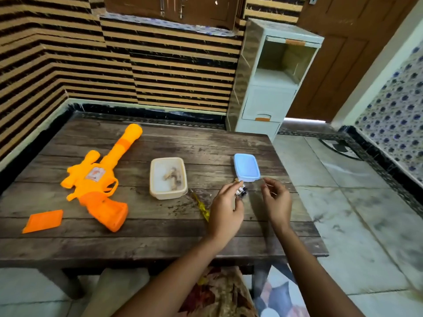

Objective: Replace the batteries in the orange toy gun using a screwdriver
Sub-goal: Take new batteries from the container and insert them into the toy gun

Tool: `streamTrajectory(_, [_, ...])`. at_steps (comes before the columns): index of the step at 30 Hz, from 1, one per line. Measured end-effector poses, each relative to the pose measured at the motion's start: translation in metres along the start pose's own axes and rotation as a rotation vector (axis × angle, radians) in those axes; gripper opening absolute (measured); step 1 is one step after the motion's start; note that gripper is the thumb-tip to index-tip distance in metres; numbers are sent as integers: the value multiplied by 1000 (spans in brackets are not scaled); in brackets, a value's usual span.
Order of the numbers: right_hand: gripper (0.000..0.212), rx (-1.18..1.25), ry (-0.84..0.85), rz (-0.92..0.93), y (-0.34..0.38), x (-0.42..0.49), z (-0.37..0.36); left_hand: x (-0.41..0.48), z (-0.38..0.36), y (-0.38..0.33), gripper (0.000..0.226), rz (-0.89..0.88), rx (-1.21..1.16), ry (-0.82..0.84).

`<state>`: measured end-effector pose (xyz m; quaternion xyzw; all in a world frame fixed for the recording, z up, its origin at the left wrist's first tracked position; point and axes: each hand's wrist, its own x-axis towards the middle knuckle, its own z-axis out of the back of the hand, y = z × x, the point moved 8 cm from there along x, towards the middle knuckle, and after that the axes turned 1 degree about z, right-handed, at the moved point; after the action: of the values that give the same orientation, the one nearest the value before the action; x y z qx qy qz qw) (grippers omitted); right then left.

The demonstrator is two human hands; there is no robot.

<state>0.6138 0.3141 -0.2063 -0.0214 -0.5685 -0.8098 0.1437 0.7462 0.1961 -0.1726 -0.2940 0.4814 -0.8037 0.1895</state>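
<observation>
The orange toy gun (pixel 100 177) lies flat on the left of the wooden table (pixel 146 234), barrel pointing away. Its orange battery cover (pixel 43 221) lies loose beside the grip at the front left. A yellow-handled screwdriver (pixel 201 205) rests on the table just left of my left hand (pixel 225 210). That hand holds a small bunch of batteries (pixel 241 192) in its curled fingers. To the right of the batteries my right hand (pixel 275 200) hovers with fingers loosely bent, holding nothing that I can see.
A white open container (pixel 168 177) with small dark items inside stands mid-table. Its blue lid (pixel 246 167) lies beyond my hands near the right edge. A pale plastic drawer unit (pixel 272 88) stands on the floor behind the table.
</observation>
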Motion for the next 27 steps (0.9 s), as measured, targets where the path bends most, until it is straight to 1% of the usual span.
streamTrajectory(4, [22,65,-8,-199,-27,27,-9,20,-21,-2,42,21,75,135])
streamTrajectory(7, [23,84,14,-278,-37,40,-17,31,-29,-6,43,1,173,200])
streamTrajectory(9, [26,144,32,-340,-39,45,-20,39,-36,-6,44,-14,254,248])
streamTrajectory(11, [21,204,60,-397,-41,47,-23,44,-41,-4,46,-15,341,296])
streamTrajectory(15, [3,329,99,-467,-44,49,-31,46,-50,-2,50,-21,451,380])
streamTrajectory(18, [12,401,89,-502,-45,51,-28,43,-57,-4,51,-34,480,429])
streamTrajectory(22, [1,435,123,-507,-43,50,-27,38,-66,-5,52,-59,527,456])
streamTrajectory(24, [4,466,142,-529,-45,50,-28,34,-71,-6,52,-72,520,471])
streamTrajectory(27, [9,510,128,-559,-47,51,-26,26,-76,-8,53,-109,529,488])
